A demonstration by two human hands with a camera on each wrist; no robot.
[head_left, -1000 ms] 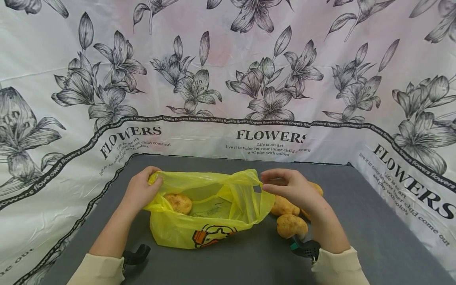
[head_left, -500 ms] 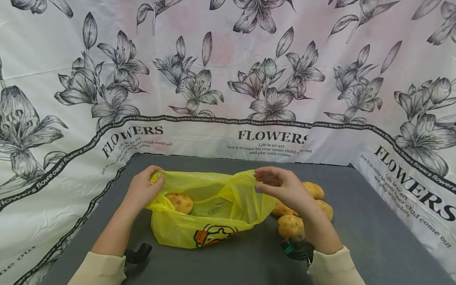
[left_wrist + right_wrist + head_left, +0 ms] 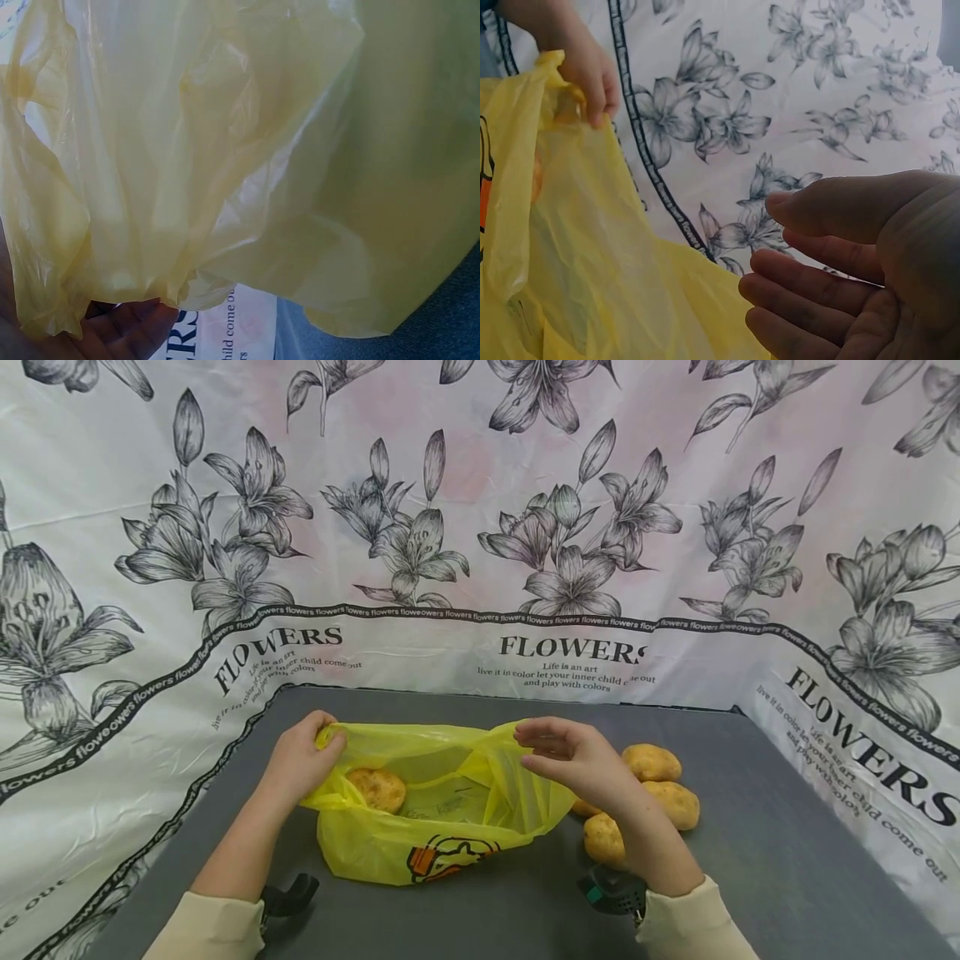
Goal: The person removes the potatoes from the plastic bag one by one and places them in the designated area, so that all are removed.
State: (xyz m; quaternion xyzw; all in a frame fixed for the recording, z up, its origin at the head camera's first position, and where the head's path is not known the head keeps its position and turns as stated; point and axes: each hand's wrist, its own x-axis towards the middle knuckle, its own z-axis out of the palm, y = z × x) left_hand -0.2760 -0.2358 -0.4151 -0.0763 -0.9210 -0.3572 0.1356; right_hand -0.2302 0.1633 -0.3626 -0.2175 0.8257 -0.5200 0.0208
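A yellow plastic bag (image 3: 352, 852) with a printed cartoon face lies with its mouth spread wide. My left hand (image 3: 303, 756) grips the bag's left rim between thumb and fingers. Inside, at the left end, rests one potato (image 3: 377, 789). By the bag's right rim is my right hand (image 3: 573, 760), thumb and loosely bent fingers apart; the right wrist view shows nothing held there. Several loose potatoes (image 3: 675, 806) sit to the right, some partly hidden behind my right forearm. Thin yellow plastic (image 3: 225, 150) covers most of the left wrist view.
A grey table (image 3: 780, 860) lies under everything. White fabric (image 3: 420, 668) printed with flowers and lettering surrounds its back and sides. Dark wrist-worn devices (image 3: 288, 895) show at both cuffs.
My right hand has moved left along the bag's right rim, uncovering more of the loose potatoes. My left hand keeps its grip in the same place.
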